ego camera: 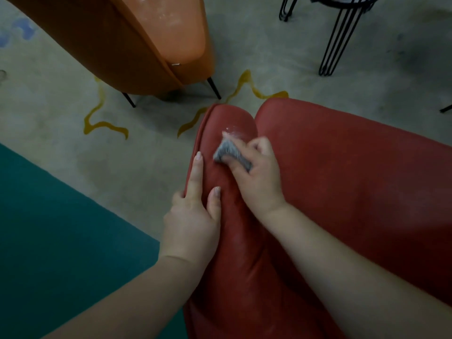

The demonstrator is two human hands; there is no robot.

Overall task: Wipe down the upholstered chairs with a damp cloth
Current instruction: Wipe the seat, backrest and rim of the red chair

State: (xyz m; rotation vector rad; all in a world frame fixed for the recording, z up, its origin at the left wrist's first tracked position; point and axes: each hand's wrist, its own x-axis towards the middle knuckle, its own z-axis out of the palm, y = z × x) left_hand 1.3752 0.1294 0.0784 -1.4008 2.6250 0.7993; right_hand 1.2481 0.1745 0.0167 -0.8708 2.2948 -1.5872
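A: Right hand (256, 172)?
B: Fingers curled, gripping grey cloth (231, 154) on red chair (342, 179) arm, far end.
A: Left hand (193, 216)?
B: Fingers straight, resting flat along arm's left edge, pointing away.

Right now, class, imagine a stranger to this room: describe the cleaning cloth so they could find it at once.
Start at the red chair filling the lower right. On its rounded arm, the right hand grips a small cloth pressed to the upholstery. It is the only grey, fuzzy thing there, beside a wet shine on the red surface.

Grey floor (281, 57) with yellow squiggles (105, 123), teal rug (49, 228).
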